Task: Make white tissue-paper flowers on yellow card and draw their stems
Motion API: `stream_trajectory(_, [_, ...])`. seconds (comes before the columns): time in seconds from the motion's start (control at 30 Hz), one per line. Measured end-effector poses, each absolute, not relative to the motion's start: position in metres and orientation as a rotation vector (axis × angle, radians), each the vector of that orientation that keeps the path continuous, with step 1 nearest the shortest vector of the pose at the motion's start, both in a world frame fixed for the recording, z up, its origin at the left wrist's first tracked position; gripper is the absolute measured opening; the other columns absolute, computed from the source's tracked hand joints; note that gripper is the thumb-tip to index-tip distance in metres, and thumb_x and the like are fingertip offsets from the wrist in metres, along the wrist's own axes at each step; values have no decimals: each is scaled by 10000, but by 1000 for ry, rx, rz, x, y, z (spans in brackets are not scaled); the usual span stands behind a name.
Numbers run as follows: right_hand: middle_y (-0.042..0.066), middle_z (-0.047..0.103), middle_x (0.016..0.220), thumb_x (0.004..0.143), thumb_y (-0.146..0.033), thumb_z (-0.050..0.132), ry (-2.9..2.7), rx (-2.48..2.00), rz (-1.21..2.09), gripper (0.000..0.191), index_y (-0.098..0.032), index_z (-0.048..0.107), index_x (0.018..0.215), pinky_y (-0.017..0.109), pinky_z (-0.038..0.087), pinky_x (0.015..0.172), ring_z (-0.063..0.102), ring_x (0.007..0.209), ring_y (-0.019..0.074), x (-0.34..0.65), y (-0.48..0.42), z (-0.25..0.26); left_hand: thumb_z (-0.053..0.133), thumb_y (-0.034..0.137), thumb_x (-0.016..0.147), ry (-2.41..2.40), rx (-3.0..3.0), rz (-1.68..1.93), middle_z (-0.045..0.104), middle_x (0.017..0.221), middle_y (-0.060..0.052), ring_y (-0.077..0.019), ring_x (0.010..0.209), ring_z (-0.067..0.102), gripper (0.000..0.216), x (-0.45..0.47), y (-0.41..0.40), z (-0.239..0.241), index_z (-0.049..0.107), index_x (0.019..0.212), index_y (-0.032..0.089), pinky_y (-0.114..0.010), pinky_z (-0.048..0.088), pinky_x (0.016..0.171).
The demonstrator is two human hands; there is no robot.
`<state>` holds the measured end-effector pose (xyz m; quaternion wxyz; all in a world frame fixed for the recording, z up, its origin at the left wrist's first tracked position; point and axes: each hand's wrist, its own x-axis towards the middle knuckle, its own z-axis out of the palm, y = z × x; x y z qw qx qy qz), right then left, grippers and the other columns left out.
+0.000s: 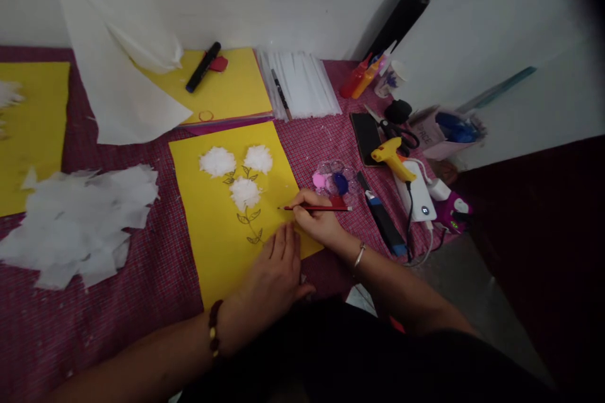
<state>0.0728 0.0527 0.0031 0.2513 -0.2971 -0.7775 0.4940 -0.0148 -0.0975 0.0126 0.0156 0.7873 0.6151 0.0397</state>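
Observation:
My right hand (317, 219) pinches a dark red pencil (326, 208), its tip pointing left just over the yellow sheet (193, 220). Flat on the lower part of that sheet rests my left hand (271, 271), fingers stretched out and holding nothing. Three fluffy white paper flowers (245, 193) sit on the sheet's upper half. Below and between them run drawn stems and leaves (253, 225) in dark lines. Whether the pencil tip touches the paper I cannot tell.
Left lies a heap of white paper pieces (80, 220). Right of the sheet are a paint palette (338, 182), a cutter knife (382, 217), a yellow glue gun (393, 157), scissors (401, 135) and a white power bank (416, 192). A black marker (203, 67) lies behind.

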Motion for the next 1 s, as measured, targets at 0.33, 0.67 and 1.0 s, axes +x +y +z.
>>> stream_trajectory(0.33, [-2,639,722,756,-109,495,-2166,-789,1331,127,-213,556,716,268,448,609,594,667,149,73,54,2,457,676,831,1898,2561,93,447,1377,-336,-403,1315,419,903,-17,-97,13,460,1323,-82,-481,239,1144])
stream_trajectory(0.67, [3,612,694,757,-134,476,-2090,-798,1308,108,-211,535,707,274,435,590,571,645,154,72,54,3,501,646,827,1883,2566,89,465,1349,-355,-430,1280,448,888,-16,-96,14,483,1291,-111,-492,298,1115])
stream_trajectory(1.0, [-7,601,694,742,-145,468,-2129,-795,1330,104,-215,522,688,258,431,605,563,651,139,73,55,1,469,621,858,1881,2540,54,462,1368,-332,-403,1307,429,847,-17,-95,17,459,1322,-87,-486,278,1128])
